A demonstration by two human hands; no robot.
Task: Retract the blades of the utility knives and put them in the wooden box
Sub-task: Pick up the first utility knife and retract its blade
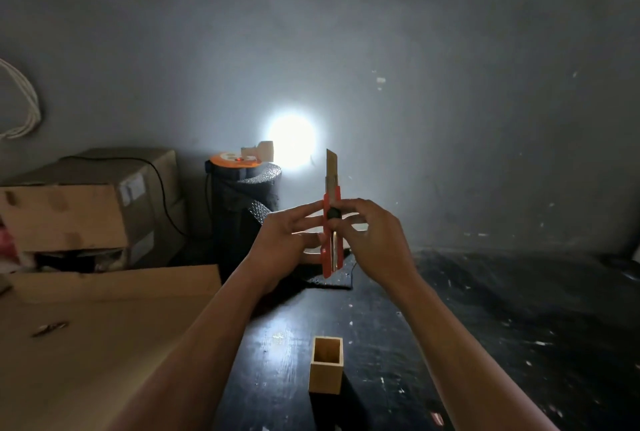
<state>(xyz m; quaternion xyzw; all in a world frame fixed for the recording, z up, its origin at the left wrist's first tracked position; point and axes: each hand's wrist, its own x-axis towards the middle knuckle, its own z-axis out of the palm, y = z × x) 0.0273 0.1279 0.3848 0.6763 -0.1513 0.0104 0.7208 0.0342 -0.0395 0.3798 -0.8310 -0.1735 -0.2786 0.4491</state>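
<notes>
A red utility knife is held upright in front of me, its blade sticking out well above the handle. My left hand grips the handle from the left. My right hand holds it from the right, with fingers by the black slider knob. A small open wooden box stands upright on the dark table below my hands, with nothing visible inside it.
A sheet of cardboard covers the left of the table, with a small metal piece on it. Cardboard boxes stand at the back left. A dark roll with an orange reel and a bright lamp stand behind.
</notes>
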